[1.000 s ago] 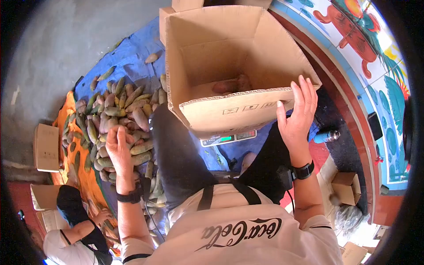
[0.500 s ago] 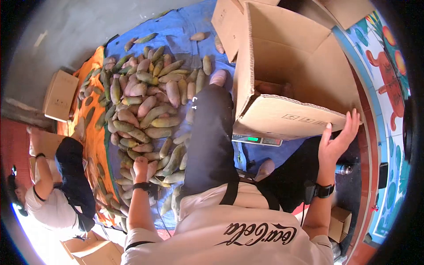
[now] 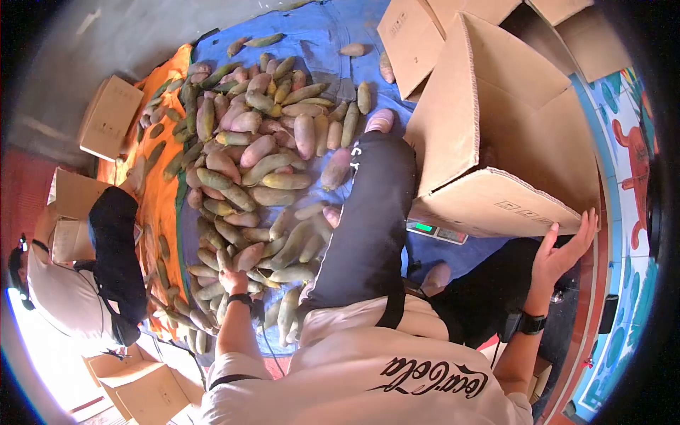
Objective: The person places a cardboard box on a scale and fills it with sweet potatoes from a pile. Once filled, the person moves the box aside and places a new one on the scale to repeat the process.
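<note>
A large pile of long green and pinkish radishes lies on a blue sheet. My left hand reaches into the near part of the pile, its fingers closed around a radish that they partly hide. A pinkish radish lies right beside those fingers. Over on the right, a tall open cardboard box stands tilted on a scale with a lit green display. Against the box's front panel, near its right corner, rests my right hand with fingers and thumb spread. The box's inside is mostly in shadow.
My bent leg is between pile and box. More cardboard boxes stand behind. At left, another person sits by an orange sheet near several boxes. A decorated tiled wall borders the right.
The view has shifted, so the scene sits further right. My left hand has its fingers around a radish in the pile. My leg has moved away from the pile, uncovering radishes; my right hand stays on the box.
</note>
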`<act>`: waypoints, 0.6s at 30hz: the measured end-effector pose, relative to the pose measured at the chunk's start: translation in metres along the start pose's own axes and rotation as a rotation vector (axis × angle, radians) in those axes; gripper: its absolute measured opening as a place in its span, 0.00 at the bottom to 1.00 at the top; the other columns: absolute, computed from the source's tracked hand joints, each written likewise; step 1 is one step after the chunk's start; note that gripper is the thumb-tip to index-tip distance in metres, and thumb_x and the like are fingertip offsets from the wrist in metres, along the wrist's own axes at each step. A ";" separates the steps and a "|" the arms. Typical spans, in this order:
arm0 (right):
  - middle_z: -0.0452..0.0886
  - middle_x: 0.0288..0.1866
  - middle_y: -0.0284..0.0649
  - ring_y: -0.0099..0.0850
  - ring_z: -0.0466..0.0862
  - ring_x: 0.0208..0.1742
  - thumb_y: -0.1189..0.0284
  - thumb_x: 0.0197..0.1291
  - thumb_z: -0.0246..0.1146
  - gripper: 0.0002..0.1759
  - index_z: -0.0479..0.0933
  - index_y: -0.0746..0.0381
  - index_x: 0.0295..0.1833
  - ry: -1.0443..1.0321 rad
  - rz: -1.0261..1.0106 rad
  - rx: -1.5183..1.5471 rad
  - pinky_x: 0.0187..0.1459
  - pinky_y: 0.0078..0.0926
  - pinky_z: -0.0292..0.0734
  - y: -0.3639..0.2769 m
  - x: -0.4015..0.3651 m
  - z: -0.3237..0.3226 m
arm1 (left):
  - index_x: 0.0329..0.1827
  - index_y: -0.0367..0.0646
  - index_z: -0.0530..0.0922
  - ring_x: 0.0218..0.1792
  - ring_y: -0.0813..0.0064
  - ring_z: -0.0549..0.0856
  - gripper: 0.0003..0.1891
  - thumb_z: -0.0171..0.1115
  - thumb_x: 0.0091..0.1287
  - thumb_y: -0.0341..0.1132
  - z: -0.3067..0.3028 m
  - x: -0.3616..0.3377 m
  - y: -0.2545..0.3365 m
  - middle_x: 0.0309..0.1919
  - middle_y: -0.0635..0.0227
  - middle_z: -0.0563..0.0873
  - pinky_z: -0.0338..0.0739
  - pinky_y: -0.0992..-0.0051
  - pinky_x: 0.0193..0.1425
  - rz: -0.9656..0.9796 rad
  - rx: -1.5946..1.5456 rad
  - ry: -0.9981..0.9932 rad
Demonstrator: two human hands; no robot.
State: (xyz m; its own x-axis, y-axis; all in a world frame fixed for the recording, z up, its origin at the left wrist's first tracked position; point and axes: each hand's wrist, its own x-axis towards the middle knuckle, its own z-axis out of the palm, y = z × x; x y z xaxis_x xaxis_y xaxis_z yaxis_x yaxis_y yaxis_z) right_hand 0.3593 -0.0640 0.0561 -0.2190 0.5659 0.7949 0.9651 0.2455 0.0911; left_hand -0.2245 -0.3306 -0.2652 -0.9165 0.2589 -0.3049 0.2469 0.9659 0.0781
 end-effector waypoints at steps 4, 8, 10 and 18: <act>0.62 0.71 0.53 0.51 0.60 0.73 0.75 0.61 0.59 0.31 0.59 0.69 0.69 -0.005 -0.007 -0.020 0.73 0.50 0.50 0.000 0.000 0.000 | 0.66 0.37 0.66 0.66 0.51 0.69 0.34 0.65 0.55 0.37 -0.025 -0.005 0.006 0.66 0.48 0.67 0.65 0.61 0.70 -0.014 -0.019 0.060; 0.62 0.71 0.53 0.51 0.60 0.73 0.75 0.61 0.59 0.31 0.59 0.67 0.69 -0.012 -0.009 -0.029 0.73 0.50 0.50 0.003 0.000 -0.001 | 0.72 0.39 0.59 0.70 0.50 0.63 0.41 0.67 0.55 0.40 -0.013 0.027 -0.011 0.68 0.48 0.64 0.61 0.61 0.72 0.080 0.014 -0.018; 0.62 0.71 0.53 0.51 0.59 0.73 0.75 0.60 0.59 0.32 0.59 0.67 0.69 -0.023 -0.009 -0.040 0.73 0.50 0.50 0.003 -0.001 -0.002 | 0.73 0.40 0.55 0.70 0.51 0.64 0.42 0.65 0.59 0.44 -0.025 0.025 0.002 0.68 0.47 0.64 0.60 0.61 0.73 0.036 -0.002 -0.105; 0.61 0.72 0.52 0.50 0.59 0.74 0.76 0.59 0.60 0.32 0.59 0.67 0.69 -0.059 0.009 -0.052 0.73 0.50 0.50 0.003 -0.003 -0.007 | 0.67 0.35 0.58 0.64 0.54 0.72 0.46 0.72 0.49 0.47 0.037 0.060 -0.057 0.63 0.45 0.70 0.69 0.64 0.67 -0.201 0.050 -0.212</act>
State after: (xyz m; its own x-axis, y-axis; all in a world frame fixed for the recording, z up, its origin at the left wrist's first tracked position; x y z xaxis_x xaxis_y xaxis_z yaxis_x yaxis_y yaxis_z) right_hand 0.3635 -0.0707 0.0586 -0.2171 0.6134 0.7594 0.9728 0.1999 0.1166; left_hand -0.2818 -0.3700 -0.3227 -0.8634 0.0508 -0.5019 0.0869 0.9950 -0.0489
